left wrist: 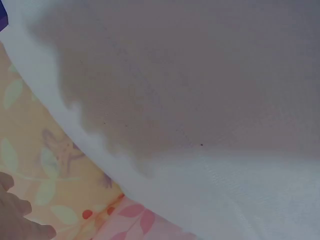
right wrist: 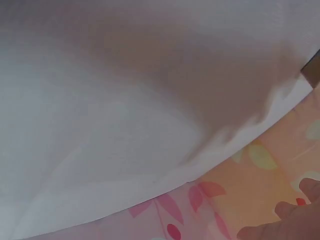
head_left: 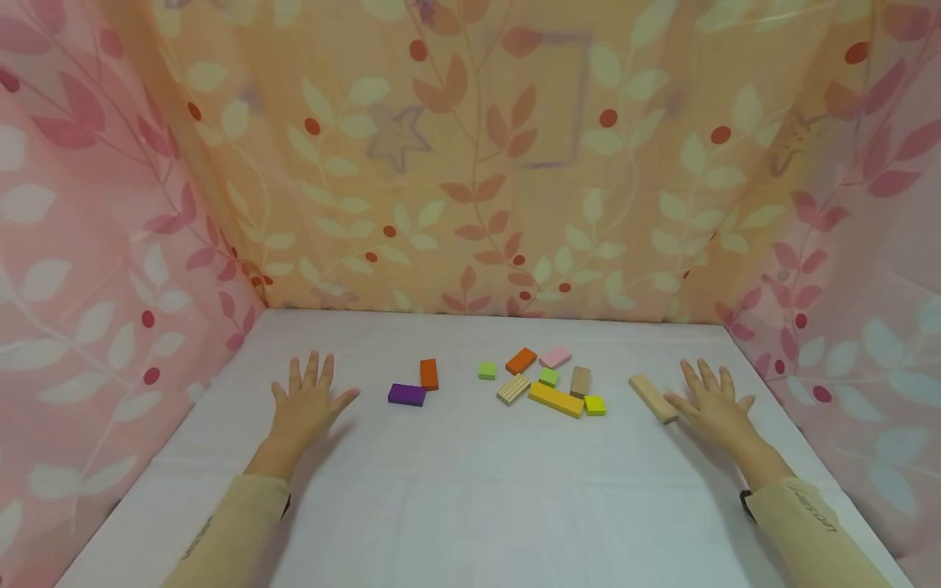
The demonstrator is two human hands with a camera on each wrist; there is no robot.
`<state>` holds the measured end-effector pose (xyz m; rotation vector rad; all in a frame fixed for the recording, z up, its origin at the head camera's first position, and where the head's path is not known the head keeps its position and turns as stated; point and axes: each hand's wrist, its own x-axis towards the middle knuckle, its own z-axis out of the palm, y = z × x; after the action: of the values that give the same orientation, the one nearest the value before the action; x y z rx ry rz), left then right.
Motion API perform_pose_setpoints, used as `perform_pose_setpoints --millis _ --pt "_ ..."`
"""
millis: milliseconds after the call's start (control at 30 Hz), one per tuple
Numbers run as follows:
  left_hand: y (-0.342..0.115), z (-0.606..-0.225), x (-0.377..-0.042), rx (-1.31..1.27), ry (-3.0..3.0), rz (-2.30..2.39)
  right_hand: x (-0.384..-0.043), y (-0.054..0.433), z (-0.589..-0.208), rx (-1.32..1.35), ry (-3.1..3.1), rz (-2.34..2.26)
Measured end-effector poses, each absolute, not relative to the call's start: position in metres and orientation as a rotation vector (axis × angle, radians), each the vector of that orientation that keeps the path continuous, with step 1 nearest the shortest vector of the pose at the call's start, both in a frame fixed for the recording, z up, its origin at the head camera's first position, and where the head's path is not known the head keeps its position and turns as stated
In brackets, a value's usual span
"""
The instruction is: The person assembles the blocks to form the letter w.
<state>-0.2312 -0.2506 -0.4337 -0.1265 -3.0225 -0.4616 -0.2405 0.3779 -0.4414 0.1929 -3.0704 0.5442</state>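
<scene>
Plank point(head_left: 648, 395) slants lengthwise, far-left to near-right.

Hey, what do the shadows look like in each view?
Head view: faint, soft shadows beside the left hand and right hand; left wrist view: broad, soft-edged shadow across the white surface; right wrist view: similar shadow with fuzzy edges.

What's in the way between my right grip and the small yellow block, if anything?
The long plain-wood block is: in the head view it lies flat on the white table between your right grip and the small yellow block. Beyond it, only bare tabletop shows before the yellow one. Passing above looks possible.
</scene>
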Motion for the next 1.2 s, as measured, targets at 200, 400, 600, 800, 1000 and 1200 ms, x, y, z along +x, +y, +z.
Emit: perform_pose_setpoints --millis 200,400,600,800,1000,1200 --pt "-0.248 -0.436 -0.233 -0.117 -3.046 -0.547 -0.243 0.367 -0.439 0.194 -3.005 0.611" --pt "-0.234 -0.434 -0.233 -0.113 -3.122 -0.801 -0.247 0.349 -0.431 0.220 -2.928 0.807" --pt "-0.219 -0.434 -0.235 -0.165 -3.139 -0.973 -0.253 0.327 -0.428 0.281 -2.850 0.968" --pt "-0.205 -0.442 -0.244 -0.188 -3.158 -1.016 -0.260 0.302 -0.430 0.236 -2.859 1.128" --pt "-0.193 -0.451 -0.254 -0.192 -3.162 -0.858 -0.270 0.275 -0.432 0.259 -2.837 1.219" --pt "-0.182 -0.452 -0.261 -0.132 -3.154 -0.854 -0.275 0.252 -0.432 0.288 -2.803 1.364"
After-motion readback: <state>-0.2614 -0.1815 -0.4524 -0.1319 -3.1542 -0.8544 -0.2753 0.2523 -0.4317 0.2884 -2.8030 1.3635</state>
